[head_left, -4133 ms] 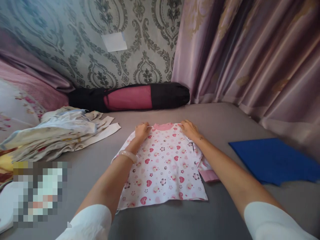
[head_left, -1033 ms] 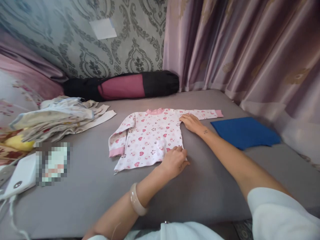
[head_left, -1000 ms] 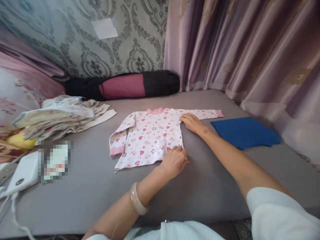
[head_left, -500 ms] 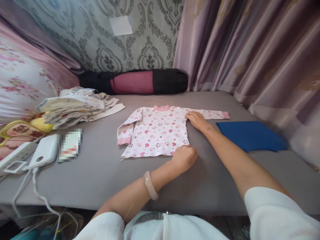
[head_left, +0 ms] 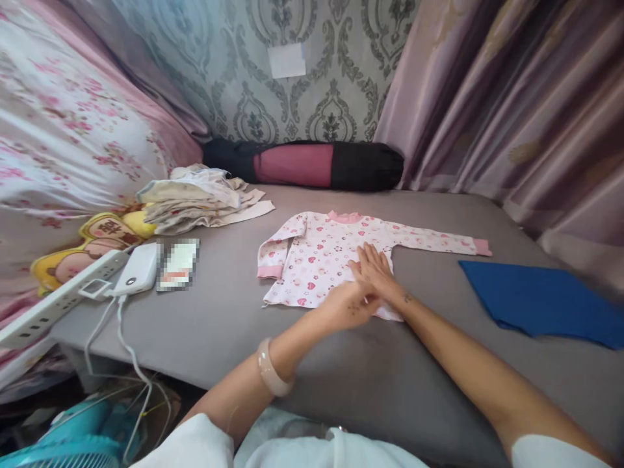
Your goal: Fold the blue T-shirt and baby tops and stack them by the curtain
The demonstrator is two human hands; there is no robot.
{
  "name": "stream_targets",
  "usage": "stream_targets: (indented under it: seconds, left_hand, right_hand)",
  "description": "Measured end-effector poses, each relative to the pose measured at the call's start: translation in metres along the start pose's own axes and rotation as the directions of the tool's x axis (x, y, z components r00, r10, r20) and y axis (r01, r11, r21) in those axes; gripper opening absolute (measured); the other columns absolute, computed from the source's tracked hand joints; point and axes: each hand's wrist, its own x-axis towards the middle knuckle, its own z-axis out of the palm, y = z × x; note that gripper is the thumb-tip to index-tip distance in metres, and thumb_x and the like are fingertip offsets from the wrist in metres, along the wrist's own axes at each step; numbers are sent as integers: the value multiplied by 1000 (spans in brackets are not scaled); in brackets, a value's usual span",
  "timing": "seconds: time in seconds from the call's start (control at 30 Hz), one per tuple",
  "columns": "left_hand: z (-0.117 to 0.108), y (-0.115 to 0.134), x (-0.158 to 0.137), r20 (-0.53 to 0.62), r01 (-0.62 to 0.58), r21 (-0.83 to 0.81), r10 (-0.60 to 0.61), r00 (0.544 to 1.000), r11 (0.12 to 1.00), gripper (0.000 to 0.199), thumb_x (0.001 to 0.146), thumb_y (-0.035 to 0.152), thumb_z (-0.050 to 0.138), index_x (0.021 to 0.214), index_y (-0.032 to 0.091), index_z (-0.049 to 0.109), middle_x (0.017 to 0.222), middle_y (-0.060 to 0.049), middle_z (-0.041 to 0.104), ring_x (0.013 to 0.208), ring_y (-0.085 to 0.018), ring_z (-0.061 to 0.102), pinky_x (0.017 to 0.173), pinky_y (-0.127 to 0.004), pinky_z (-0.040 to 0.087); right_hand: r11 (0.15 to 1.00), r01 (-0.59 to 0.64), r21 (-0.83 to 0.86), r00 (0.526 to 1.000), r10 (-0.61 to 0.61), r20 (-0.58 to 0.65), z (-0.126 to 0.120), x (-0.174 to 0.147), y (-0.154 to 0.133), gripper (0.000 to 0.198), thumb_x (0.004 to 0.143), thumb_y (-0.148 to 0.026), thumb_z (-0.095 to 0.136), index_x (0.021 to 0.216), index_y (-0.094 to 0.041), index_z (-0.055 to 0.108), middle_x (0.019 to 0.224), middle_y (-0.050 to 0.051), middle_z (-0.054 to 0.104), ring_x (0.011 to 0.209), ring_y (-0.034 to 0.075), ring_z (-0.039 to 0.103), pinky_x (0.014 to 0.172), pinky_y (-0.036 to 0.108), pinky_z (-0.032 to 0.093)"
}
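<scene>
A child's white long-sleeved shirt (head_left: 331, 250), printed with pink hearts and flowers, lies spread on the grey surface. Its pink-cuffed right-side sleeve stretches outward, while the left-side sleeve bends down beside the body. My right hand (head_left: 374, 268) rests flat on the shirt's right half, fingers spread. Just below it, my left hand (head_left: 348, 307), with a pale bangle at the wrist, is curled over the lower hem. Whatever its fingers grip, if anything, is hidden. The shirt's lower right corner shows past my hands.
Blue folded cloth (head_left: 541, 299) lies at right. On the left are a clothes pile (head_left: 199, 198), a white power bank (head_left: 139, 270) with cables, a power strip (head_left: 63, 299) and a pixelated card (head_left: 178, 264). A black-and-pink long bag (head_left: 297, 165) lies along the wall.
My right hand has moved from the sleeve's underarm onto the shirt's body. My left hand has shifted left along the hem, uncovering the lower right corner. The whole view has turned left.
</scene>
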Motion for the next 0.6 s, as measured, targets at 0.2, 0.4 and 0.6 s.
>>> stream_targets:
  seconds: [0.2,0.4,0.6]
  left_hand:
    - [-91,-62,-33,-402,492,-451,-662,633,745,34,85,29,62,114,16,54,63,0,64,46,-10,56,44,-19,40]
    - [-133,-109,-60,-293,236,-903,-916,276,360,56,89,9,51,137,12,24,71,-7,69,54,-16,66,42,-20,48]
    - [-135,-128,-52,-146,165,-965,-939,311,205,55,89,4,47,138,14,26,77,-10,70,57,-18,68,43,-22,53]
  right_hand:
    - [1000,1,-18,1000,-2,-27,0,-4,-1,66,97,-49,20,146,-8,35,156,17,25,145,28,18,117,48,12]
    - [997,25,-77,997,-30,-67,5,-1,2,66,97,-49,19,145,-8,38,154,18,29,143,29,22,116,49,15]
    - [993,35,-113,995,-45,-88,13,2,7,66,97,-49,18,145,-8,39,154,19,30,143,29,24,115,49,16]
